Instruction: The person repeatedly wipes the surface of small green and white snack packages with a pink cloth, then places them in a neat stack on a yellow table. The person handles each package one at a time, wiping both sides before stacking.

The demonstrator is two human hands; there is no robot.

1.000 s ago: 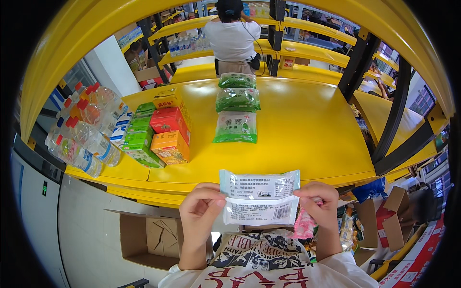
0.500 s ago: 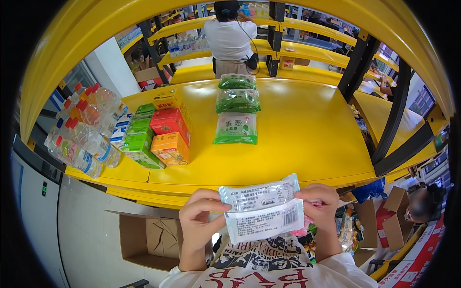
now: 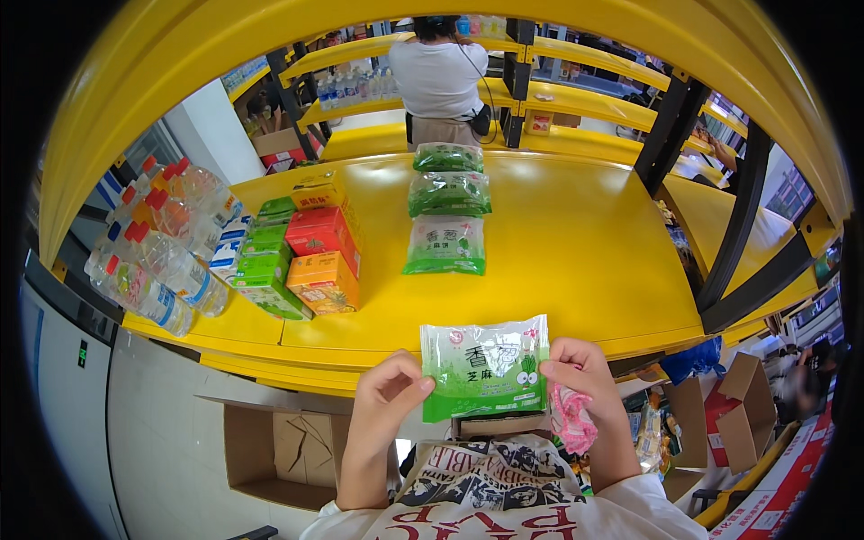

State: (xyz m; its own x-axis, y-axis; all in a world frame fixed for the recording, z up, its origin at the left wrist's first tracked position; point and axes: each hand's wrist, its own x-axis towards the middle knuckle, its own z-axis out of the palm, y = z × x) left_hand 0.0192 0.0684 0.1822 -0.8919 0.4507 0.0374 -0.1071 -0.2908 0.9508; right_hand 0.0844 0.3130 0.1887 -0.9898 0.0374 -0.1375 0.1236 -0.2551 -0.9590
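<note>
A white-and-green snack packet (image 3: 486, 369) is held upright before me, just off the shelf's front edge, its green printed front toward me. My left hand (image 3: 389, 396) pinches its left edge between thumb and fingers. At the opposite edge, my right hand (image 3: 580, 371) is closed on the packet, with a crumpled pink-and-white cloth (image 3: 572, 421) hanging from the same hand. Three similar packets stand in a row running away from me on the yellow shelf (image 3: 558, 261): the nearest packet (image 3: 445, 245), the middle packet (image 3: 448, 193) and the farthest packet (image 3: 448, 157).
Left on the shelf are juice cartons (image 3: 324, 283) and several plastic bottles (image 3: 171, 261). An open cardboard box (image 3: 279, 450) sits on the floor at lower left; another box (image 3: 742, 405) stands at right. Black posts (image 3: 747, 207) bound the shelf. Beyond it, a person (image 3: 441, 81) faces away.
The packet in my hands has been turned from its white, text-covered back to its green front. More of the pink cloth now shows below my right hand.
</note>
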